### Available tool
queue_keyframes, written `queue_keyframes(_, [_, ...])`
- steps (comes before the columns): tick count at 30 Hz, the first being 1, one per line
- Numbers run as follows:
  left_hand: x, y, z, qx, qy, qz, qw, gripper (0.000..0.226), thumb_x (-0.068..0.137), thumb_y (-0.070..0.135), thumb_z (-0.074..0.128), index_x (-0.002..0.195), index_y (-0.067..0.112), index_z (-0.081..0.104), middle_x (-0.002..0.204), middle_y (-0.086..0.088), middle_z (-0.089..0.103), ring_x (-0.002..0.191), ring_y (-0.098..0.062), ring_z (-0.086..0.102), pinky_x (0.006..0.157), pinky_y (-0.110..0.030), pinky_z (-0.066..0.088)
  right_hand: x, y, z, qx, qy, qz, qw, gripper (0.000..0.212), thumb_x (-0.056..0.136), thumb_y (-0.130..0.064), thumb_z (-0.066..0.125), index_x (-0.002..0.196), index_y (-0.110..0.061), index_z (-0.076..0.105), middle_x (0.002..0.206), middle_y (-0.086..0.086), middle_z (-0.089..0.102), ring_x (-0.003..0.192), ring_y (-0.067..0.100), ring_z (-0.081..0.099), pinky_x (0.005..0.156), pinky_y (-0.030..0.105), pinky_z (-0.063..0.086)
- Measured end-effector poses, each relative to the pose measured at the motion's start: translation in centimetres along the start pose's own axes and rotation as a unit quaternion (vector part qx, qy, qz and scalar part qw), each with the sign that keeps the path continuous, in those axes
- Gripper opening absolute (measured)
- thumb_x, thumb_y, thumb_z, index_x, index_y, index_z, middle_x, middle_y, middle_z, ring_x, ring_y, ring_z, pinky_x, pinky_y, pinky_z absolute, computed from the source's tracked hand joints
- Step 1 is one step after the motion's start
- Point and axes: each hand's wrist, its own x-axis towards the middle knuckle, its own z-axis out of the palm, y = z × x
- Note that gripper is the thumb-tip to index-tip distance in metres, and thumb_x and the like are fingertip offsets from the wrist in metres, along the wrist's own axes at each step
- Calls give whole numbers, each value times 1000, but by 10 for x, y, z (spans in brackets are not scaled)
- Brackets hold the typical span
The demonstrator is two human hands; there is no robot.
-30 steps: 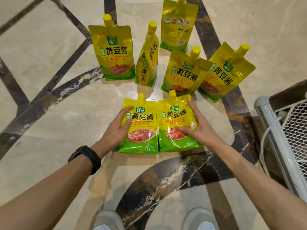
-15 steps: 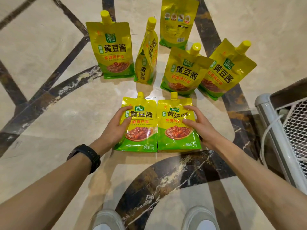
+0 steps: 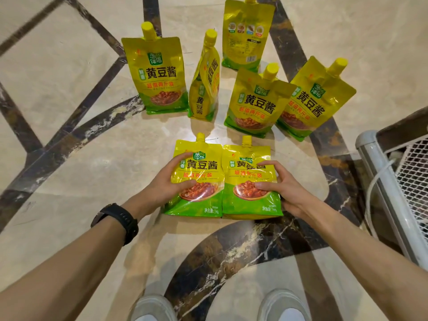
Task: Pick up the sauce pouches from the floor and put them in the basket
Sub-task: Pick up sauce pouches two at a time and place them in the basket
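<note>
Pale shoes point(image 3: 150, 308) at the lower edge, on the marble floor point(image 3: 92, 170). Left hand point(image 3: 164, 184), black wristwatch point(image 3: 118, 220) on its wrist: grip curled round the left edge of the near-left sauce pouch point(image 3: 203, 165), thumb on its printed face. Right hand point(image 3: 284, 191): grip curled round the right edge of the near-right sauce pouch point(image 3: 247, 179). These two pouches touch side by side; whether they are clear of the floor cannot be told. White wire-mesh basket point(image 3: 379, 181) at right, apart. Beyond, standing on the floor in an arc: front-on pouch point(image 3: 159, 75), edge-on pouch point(image 3: 203, 89), back-on pouch point(image 3: 245, 31), and two tilted pouches point(image 3: 257, 103) point(image 3: 317, 96).
</note>
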Motion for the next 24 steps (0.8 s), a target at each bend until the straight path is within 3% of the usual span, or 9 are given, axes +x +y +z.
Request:
queue_keyframes(4, [-1,-3,3,-14,0,-3,1000,53,82,35,79,129,43,55,144,7,51,131,-19,53,108,-47,47,-5,3,9,5,37,-30,999,62,63,-8,81,118,-22,56,113,13,71,91,24,72,71,38,62])
queue_keyframes(7, [-2,-2,12,-29,35,-6,999,52,78,36,75,127,33,57,137,2,57,122,-16,60,101,-39,52,-5,8,14,-30,56,-71,995,87,58,-9,85,136,-28,49,118,3,68,99,18,71,74,31,59])
queue_keyframes(12, [2,-9,13,-31,65,0,997,57,69,41,89,118,39,62,135,4,58,121,-19,61,104,-47,50,-1,-6,6,-99,8,-121,988,112,62,-6,85,150,-40,26,135,-12,57,116,7,64,88,26,55])
queue_keyframes(15, [2,-10,15,-45,75,-6,996,52,70,34,82,117,40,62,132,5,60,118,-19,62,100,-46,52,5,-17,1,-167,-5,-129,977,95,67,-8,89,142,-39,41,141,-5,52,120,13,61,94,32,55])
queue_keyframes(17, [2,-9,16,-51,75,-8,996,52,69,34,81,117,40,62,130,5,62,114,-17,64,95,-42,56,9,-17,-2,-186,8,-121,975,71,62,-19,93,120,-34,54,135,6,57,116,24,63,89,41,58])
queue_keyframes(19, [2,-7,16,-47,77,-8,996,54,68,33,81,119,38,62,127,8,63,112,-14,65,92,-37,56,10,-10,-2,-169,22,-100,980,62,59,-19,94,106,-32,57,129,10,61,111,27,65,79,37,59])
queue_keyframes(24, [4,-6,16,-50,79,-11,996,53,69,32,81,118,38,63,123,13,63,107,-10,66,89,-35,56,8,1,-3,-99,31,-55,993,59,64,-7,90,109,-27,59,130,12,60,111,34,65,77,45,60])
